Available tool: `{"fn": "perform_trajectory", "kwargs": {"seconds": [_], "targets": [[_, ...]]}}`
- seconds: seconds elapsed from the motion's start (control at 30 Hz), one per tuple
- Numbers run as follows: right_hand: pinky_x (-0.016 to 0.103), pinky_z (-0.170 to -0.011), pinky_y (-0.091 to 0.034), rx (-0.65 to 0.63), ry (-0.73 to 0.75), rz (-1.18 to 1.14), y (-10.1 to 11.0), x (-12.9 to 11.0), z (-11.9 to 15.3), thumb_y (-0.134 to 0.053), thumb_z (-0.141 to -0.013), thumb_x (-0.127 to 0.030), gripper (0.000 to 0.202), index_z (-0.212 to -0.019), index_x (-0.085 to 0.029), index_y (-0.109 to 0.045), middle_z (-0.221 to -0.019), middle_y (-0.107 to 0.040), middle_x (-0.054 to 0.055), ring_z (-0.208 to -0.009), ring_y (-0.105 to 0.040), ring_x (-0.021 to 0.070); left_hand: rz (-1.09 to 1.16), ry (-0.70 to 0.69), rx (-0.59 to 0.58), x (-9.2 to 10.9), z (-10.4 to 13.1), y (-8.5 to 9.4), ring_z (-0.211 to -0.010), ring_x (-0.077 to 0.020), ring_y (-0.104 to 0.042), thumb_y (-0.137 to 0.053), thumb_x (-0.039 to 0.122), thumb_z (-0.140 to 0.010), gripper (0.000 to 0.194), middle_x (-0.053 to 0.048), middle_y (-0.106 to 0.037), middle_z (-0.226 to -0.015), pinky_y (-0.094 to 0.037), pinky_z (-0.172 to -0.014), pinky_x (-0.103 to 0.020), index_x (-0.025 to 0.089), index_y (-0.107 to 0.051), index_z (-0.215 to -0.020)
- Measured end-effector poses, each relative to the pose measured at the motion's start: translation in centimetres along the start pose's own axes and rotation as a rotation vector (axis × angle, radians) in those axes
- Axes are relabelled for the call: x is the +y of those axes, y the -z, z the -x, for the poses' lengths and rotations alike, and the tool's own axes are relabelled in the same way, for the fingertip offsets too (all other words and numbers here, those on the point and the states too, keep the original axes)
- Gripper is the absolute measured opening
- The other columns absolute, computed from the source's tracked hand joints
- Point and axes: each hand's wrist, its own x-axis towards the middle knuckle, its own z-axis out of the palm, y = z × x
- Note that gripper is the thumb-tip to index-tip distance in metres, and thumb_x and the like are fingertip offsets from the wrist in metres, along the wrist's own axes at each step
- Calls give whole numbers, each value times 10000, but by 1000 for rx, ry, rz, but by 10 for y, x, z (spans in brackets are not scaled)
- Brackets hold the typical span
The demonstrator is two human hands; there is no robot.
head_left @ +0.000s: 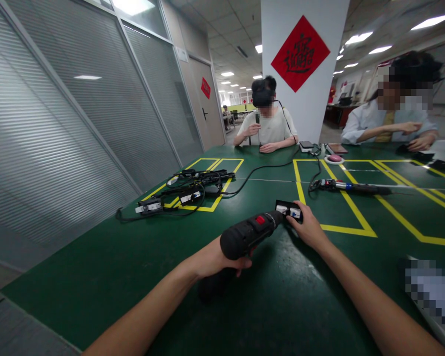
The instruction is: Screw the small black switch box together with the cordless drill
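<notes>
My left hand (pixel 218 258) is wrapped round the grip of a black cordless drill (pixel 244 236) with a red switch on top. The drill points away and to the right, its chuck end close to a small black power adapter (pixel 289 211) with a white label. Whether the tip touches the adapter I cannot tell. Fingers and thumb of my right hand (pixel 307 226) pinch the adapter at its right end, just above the green table. Part of the adapter's left side is hidden behind the drill's front.
A heap of black adapters and cables (pixel 200 188) lies at the left on the green table (pixel 133 277). A black and blue tool (pixel 352 187) with a cord rests at right, near yellow tape lines. Two people in headsets sit across, one holding a dark-handled screwdriver (pixel 257 119).
</notes>
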Motion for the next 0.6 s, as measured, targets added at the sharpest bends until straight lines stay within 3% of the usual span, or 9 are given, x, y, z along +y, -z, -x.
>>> {"fn": "perform_trajectory", "kwargs": {"seconds": [0.6], "targets": [[436, -1030, -422, 4, 17, 15, -1, 3, 0, -543, -848, -411, 547, -1332, -182, -432, -1301, -511, 136, -1192, -531, 284, -26, 6, -9, 4, 1, -1, -619, -95, -562, -758, 248, -723, 375, 3, -576, -871, -473, -565, -257, 153, -562, -1028]]}}
